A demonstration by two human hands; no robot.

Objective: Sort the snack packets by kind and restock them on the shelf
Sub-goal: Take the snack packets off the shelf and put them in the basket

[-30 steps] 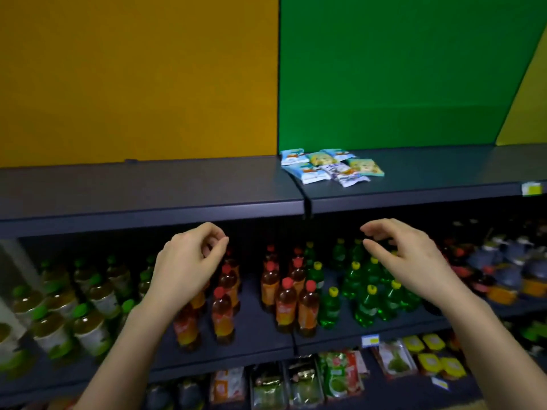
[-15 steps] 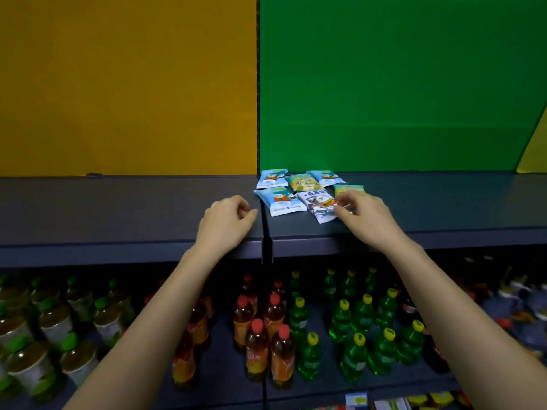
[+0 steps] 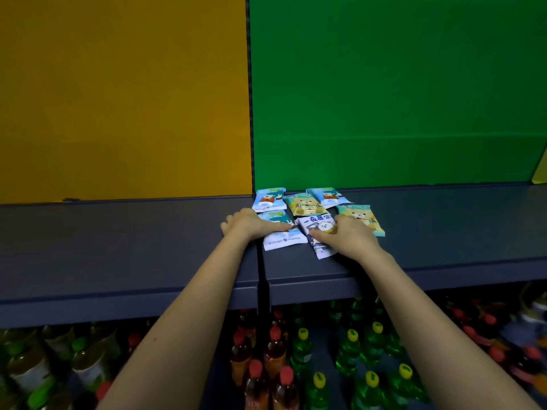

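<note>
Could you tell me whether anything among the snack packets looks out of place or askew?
Yes: the white snack packet with blue lettering, under the right hand, lies tilted, the only one of its kind. The pale-blue packets and yellow bear packets lie intermixed, unsorted.

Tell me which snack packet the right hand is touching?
The white packet with blue writing lies under the right hand. The others are blue packets or yellow bear packets.

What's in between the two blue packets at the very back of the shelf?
The head view shows a yellow bear packet between the back-left blue packet and the back-right blue packet.
</note>
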